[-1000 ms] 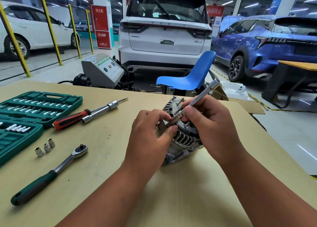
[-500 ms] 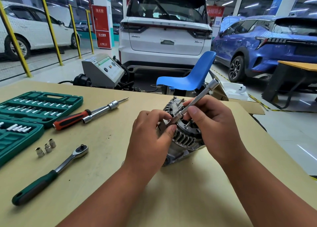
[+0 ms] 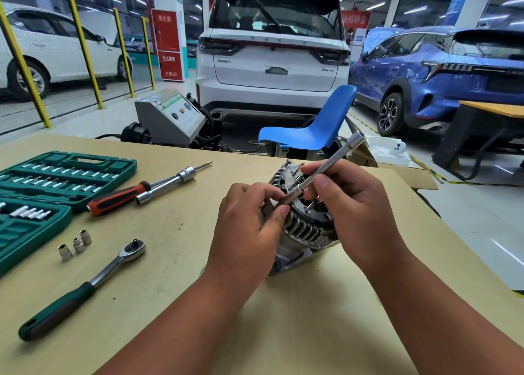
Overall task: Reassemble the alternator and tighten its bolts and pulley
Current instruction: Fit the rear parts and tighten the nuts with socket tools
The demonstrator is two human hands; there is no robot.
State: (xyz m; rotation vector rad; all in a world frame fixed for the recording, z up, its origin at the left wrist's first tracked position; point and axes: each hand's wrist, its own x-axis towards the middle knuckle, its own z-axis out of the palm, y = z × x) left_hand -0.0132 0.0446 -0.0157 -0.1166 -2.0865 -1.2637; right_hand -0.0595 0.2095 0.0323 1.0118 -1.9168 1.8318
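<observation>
The silver finned alternator (image 3: 304, 230) lies tilted on the tan table (image 3: 170, 261), with several bolts sticking up from its top face. A chrome extension bar (image 3: 331, 163) slants from upper right down onto the alternator's left side. My right hand (image 3: 351, 204) grips the bar's shaft between thumb and fingers. My left hand (image 3: 249, 227) pinches the bar's lower socket end against the housing. Both hands hide much of the alternator.
A green ratchet (image 3: 85, 289) lies at the left front. Three loose sockets (image 3: 74, 244) sit beside the open green socket case (image 3: 56, 182). A red-handled driver with an extension (image 3: 147, 189) lies behind. A blue chair (image 3: 314, 125) stands past the table's far edge.
The extension bar and both hands have barely shifted on the alternator; nothing was picked up or let go.
</observation>
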